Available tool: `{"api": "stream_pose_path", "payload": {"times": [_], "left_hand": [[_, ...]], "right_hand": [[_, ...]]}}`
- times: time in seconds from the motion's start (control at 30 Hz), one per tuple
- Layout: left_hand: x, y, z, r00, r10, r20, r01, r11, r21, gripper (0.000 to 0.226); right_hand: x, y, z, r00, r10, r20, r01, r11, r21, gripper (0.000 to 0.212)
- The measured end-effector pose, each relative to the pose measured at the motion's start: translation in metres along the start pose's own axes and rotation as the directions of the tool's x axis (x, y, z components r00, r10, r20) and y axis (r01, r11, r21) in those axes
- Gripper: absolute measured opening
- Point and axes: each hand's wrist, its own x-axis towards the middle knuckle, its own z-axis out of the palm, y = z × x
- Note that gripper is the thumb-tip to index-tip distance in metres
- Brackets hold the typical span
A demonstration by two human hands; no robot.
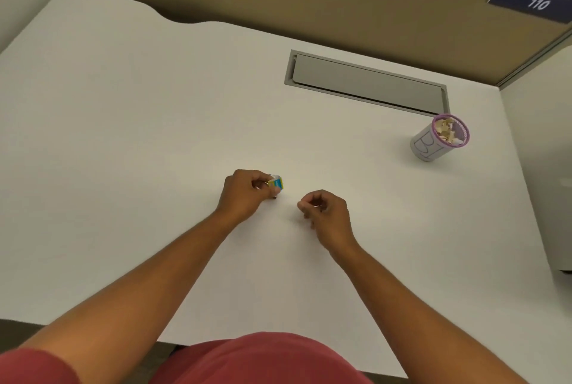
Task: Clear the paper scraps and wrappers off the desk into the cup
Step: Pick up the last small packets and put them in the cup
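White desk (123, 136), blue "110" sign (533, 3), left hand (244, 195) pinching blue-yellow wrapper (276, 182)

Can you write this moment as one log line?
left hand: holds blue-yellow wrapper | right hand: curled | purple-rimmed white cup: scraps inside

Only legible text — "110" in white on the dark blue plate (533, 3), partition top at 1 o'clock. Wrapper (276, 182) print too small to read.
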Motion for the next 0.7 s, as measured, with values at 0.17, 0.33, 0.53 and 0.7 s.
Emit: {"api": "stream_pose_path", "payload": {"times": [0.17,0.33,0.53,0.7], "left_hand": [[0.011,0.009,0.015,0.990,-0.103,-0.097,0.111,0.990,0.083,0.031],[0.013,0.019,0.032,0.974,-0.095,-0.208,0.144,0.961,0.237,0.058],[0.012,0.025,0.059,0.967,-0.085,-0.241,0.183,0.889,0.420,0.079],[0.020,0.026,0.075,0.954,0.022,-0.298,0.106,0.907,0.408,0.039]], "right_hand": [[0.003,-0.002,-0.037,0.999,0.051,-0.016,-0.047,0.980,0.194,0.014],[0.001,0.003,-0.067,0.998,0.067,0.004,-0.066,0.967,0.245,0.015],[0.007,0.013,-0.101,0.997,0.072,0.010,-0.072,0.953,0.295,0.013],[0.018,0.015,-0.139,0.996,0.091,-0.021,-0.078,0.934,0.349,0.014]]}}
